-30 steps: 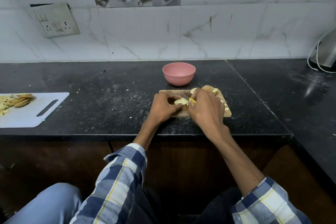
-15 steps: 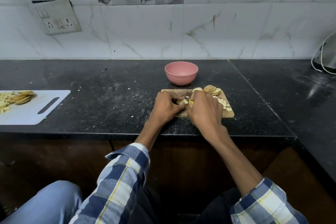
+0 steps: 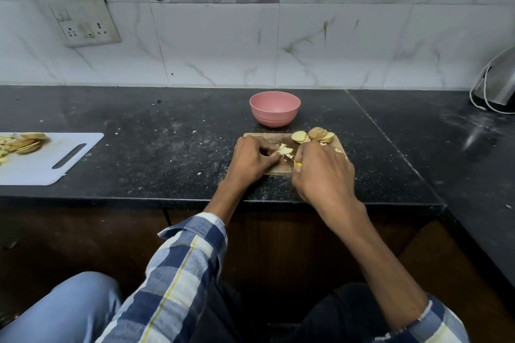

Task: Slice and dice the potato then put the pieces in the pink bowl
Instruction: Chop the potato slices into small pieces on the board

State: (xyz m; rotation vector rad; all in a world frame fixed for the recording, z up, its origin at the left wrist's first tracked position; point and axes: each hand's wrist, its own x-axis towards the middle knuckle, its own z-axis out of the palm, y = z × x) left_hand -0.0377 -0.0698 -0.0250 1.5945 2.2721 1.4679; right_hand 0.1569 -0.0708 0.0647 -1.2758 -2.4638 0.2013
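— Where are we holding the potato right now?

— We are working on the wooden cutting board, which is sitting on the black counter near its front edge. Our left hand is resting on the board's left part, fingers curled in and pinching a small cluster of pale potato pieces at the fingertips.

— And the other hand?

— Our right hand is lying just to the right of it, fingers wrapped tightly round a knife with a yellow handle. Only a sliver of the yellow and a short bit of blade are showing between the two hands, the blade pointing left toward the pieces we are pinching.

— What about the slices?

— A fan of round potato slices is lying overlapped at the far edge of the board, and a few diced bits are peeking out beyond our right knuckles.

— And the pink bowl?

— It is standing upright on the counter just beyond the board, toward the tiled wall; we are seeing no potato inside it.

— Anything else around?

— A white cutting board with more slices is lying well apart at the left, a socket plate is hanging on the wall, and a steel appliance with a white cord is sitting at the far right.
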